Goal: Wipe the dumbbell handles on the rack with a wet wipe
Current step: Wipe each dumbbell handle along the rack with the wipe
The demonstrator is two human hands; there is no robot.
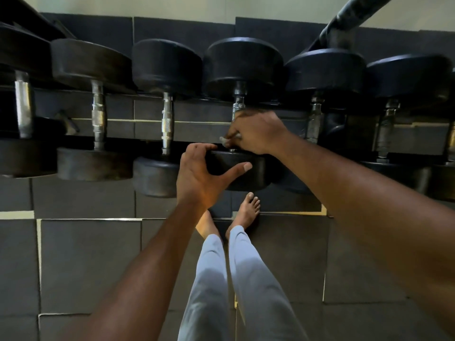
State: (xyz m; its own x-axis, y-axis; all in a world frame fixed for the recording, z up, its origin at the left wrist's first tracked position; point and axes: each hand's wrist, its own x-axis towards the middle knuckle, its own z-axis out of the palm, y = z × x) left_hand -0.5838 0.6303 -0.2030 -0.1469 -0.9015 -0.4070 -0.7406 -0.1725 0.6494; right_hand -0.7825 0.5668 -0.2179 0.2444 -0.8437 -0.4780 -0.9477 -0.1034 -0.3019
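Observation:
Several black dumbbells with steel handles lie in a row on the rack (152,137). My right hand (256,132) is wrapped round the lower part of the middle dumbbell's handle (238,105), with a white wet wipe (224,141) pinched against the metal; only a corner of the wipe shows. My left hand (202,174) grips the near black head (242,174) of that same dumbbell, thumb across its front face and fingers curled over its top edge. Most of this handle is hidden under my right hand.
Neighbouring dumbbell handles stand close at left (167,124) and right (314,119). A dark slanted bar (349,18) rises at the upper right. My bare feet (246,212) stand on dark rubber floor tiles (88,262) just under the rack.

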